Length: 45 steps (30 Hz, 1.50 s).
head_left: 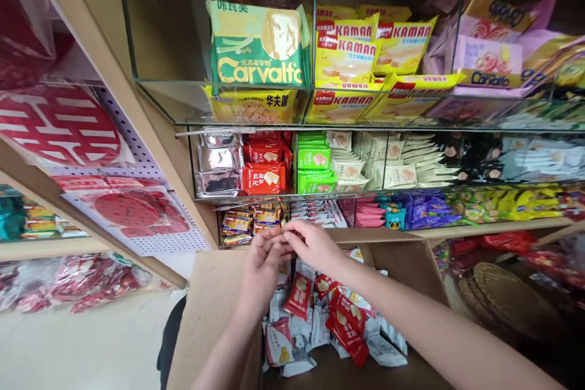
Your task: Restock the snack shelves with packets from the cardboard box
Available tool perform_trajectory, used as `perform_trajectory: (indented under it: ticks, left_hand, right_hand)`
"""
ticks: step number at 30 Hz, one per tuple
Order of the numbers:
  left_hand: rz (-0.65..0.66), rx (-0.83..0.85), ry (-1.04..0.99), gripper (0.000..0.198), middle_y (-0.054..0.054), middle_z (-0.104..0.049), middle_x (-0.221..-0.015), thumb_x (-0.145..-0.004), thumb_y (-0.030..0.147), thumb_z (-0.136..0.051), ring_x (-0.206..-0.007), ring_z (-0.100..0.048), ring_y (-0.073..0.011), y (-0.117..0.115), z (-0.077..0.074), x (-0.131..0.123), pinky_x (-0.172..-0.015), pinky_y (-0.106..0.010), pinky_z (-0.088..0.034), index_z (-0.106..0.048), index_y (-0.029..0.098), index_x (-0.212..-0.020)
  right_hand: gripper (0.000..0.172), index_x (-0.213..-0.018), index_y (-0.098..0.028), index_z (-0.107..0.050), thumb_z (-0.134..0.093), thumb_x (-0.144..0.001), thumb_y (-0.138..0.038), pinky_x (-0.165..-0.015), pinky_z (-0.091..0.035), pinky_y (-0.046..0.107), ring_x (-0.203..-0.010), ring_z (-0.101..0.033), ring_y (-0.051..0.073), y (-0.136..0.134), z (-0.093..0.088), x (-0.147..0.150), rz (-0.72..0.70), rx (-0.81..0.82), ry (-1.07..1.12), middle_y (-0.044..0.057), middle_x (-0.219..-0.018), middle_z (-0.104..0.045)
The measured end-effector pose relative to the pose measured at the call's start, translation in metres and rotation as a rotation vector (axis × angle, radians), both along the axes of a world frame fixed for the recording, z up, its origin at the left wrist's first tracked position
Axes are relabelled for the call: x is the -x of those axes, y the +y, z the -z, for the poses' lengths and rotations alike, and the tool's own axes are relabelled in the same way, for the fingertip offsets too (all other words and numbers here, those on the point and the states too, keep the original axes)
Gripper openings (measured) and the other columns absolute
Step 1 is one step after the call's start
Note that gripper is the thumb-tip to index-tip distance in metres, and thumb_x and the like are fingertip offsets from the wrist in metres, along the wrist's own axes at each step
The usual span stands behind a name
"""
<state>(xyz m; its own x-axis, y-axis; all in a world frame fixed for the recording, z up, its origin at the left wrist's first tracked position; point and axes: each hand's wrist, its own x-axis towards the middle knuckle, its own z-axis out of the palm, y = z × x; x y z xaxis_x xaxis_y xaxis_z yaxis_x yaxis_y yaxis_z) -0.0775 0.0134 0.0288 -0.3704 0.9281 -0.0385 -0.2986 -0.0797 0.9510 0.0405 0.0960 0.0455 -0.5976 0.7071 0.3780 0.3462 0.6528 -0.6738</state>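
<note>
My left hand (267, 256) and my right hand (312, 247) meet above the back of an open cardboard box (212, 304). The fingers of both are curled, with their tips pressed together. Whatever lies between them is hidden or too small to name. Below, the box holds a loose pile of small wrapped snack packets. Among these are a red packet (300, 296) under my wrists, another red packet (346, 329) to the right, and a white and pink packet (280, 341) at the left. Silvery-white packets (386, 344) lie around them, some face down.
Behind the box rise glass-fronted shelves with yellow Kaman packs (347, 55), a green Carvalfo pack (258, 46), red packets (265, 177) and green packets (315, 164). A wooden shelf post (155, 128) stands at left beside red decorations (64, 128). Woven baskets (507, 298) sit at right.
</note>
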Motion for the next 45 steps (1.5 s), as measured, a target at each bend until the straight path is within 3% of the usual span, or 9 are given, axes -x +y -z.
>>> perform_trajectory:
  ticks: [7,14,18,23,29,31,35,39,45]
  left_hand:
    - [-0.146,0.0,0.418,0.032,-0.003,-0.066,-0.083,-0.072,0.035,-0.061,-0.077,-0.063,-0.0141,-0.021,0.01,0.037,-0.078,-0.032,-0.05,-0.051,0.019,-0.098]
    - [-0.348,-0.086,0.64,0.019,-0.003,-0.065,-0.085,-0.078,0.032,-0.054,-0.08,-0.063,-0.0136,-0.017,0.045,0.024,-0.076,-0.03,-0.051,-0.055,0.019,-0.092]
    - [-0.335,-0.112,0.751,0.018,-0.003,-0.064,-0.087,-0.078,0.029,-0.053,-0.082,-0.062,-0.0143,-0.019,0.049,0.028,-0.077,-0.031,-0.051,-0.056,0.019,-0.093]
    - [-0.267,-0.115,0.784,0.018,-0.004,-0.064,-0.09,-0.08,0.028,-0.051,-0.084,-0.062,-0.0153,-0.027,0.038,0.021,-0.08,-0.033,-0.05,-0.057,0.019,-0.094]
    - [0.189,0.017,0.546,0.052,-0.008,-0.059,-0.111,-0.073,0.03,-0.061,-0.095,-0.059,-0.0179,-0.036,0.022,-0.02,-0.079,-0.033,-0.051,-0.041,0.023,-0.121]
    - [0.255,0.095,0.426,0.045,-0.006,-0.064,-0.094,-0.073,0.033,-0.059,-0.082,-0.062,-0.0167,-0.035,0.017,-0.023,-0.07,-0.031,-0.052,-0.044,0.02,-0.114]
    - [0.281,0.111,0.541,0.044,0.0,-0.064,-0.077,-0.073,0.031,-0.06,-0.075,-0.061,-0.0148,-0.034,-0.001,-0.013,-0.068,-0.028,-0.05,-0.044,0.02,-0.112]
    - [0.278,0.042,0.56,0.051,0.001,-0.064,-0.078,-0.073,0.028,-0.06,-0.075,-0.061,-0.0132,-0.038,-0.023,-0.006,-0.069,-0.027,-0.05,-0.038,0.023,-0.119]
    - [-0.131,-0.1,0.456,0.042,-0.001,-0.063,-0.079,-0.078,0.037,-0.053,-0.069,-0.06,-0.012,-0.024,-0.027,0.017,-0.065,-0.027,-0.05,-0.041,0.02,-0.114]
  right_hand:
    - [0.016,-0.093,-0.018,-0.057,-0.046,-0.083,-0.013,-0.081,-0.043,0.034,-0.088,-0.054,0.017,-0.022,0.053,-0.035,-0.034,-0.312,0.203,0.007,-0.091,-0.062]
    - [0.051,-0.114,-0.009,-0.054,-0.066,-0.07,-0.033,-0.085,-0.041,0.037,-0.101,-0.05,0.028,-0.056,0.161,-0.057,0.084,0.264,-0.526,0.017,-0.107,-0.056]
    - [0.039,-0.099,-0.011,-0.061,-0.067,-0.069,-0.035,-0.085,-0.039,0.036,-0.098,-0.049,0.027,-0.056,0.183,-0.061,0.16,0.338,-0.495,0.013,-0.1,-0.059]
    - [0.025,-0.084,-0.015,-0.057,-0.062,-0.073,-0.037,-0.066,-0.042,0.026,-0.071,-0.055,0.016,-0.046,0.143,-0.069,0.117,0.711,-0.104,0.002,-0.077,-0.06]
    - [0.028,-0.083,-0.016,-0.054,-0.06,-0.074,-0.042,-0.061,-0.043,0.024,-0.065,-0.054,0.012,-0.044,0.057,-0.064,-0.062,0.84,0.248,-0.001,-0.073,-0.058]
    - [0.027,-0.09,-0.017,-0.053,-0.058,-0.077,-0.04,-0.066,-0.046,0.027,-0.073,-0.057,0.014,-0.047,0.038,-0.063,-0.059,0.709,0.24,0.002,-0.081,-0.061]
    - [0.046,-0.12,-0.02,-0.044,-0.06,-0.077,-0.025,-0.096,-0.035,0.039,-0.118,-0.04,0.022,-0.052,0.013,-0.067,-0.106,0.031,-0.004,0.009,-0.127,-0.047]
    - [0.028,-0.112,-0.016,-0.051,-0.051,-0.083,-0.018,-0.095,-0.035,0.039,-0.115,-0.04,0.021,-0.05,-0.007,-0.064,-0.265,-0.407,-0.185,0.008,-0.119,-0.055]
    - [0.019,-0.099,-0.013,-0.054,-0.052,-0.084,-0.025,-0.084,-0.039,0.039,-0.1,-0.045,0.023,-0.01,-0.048,-0.032,-0.062,-0.684,-0.194,0.01,-0.108,-0.058]
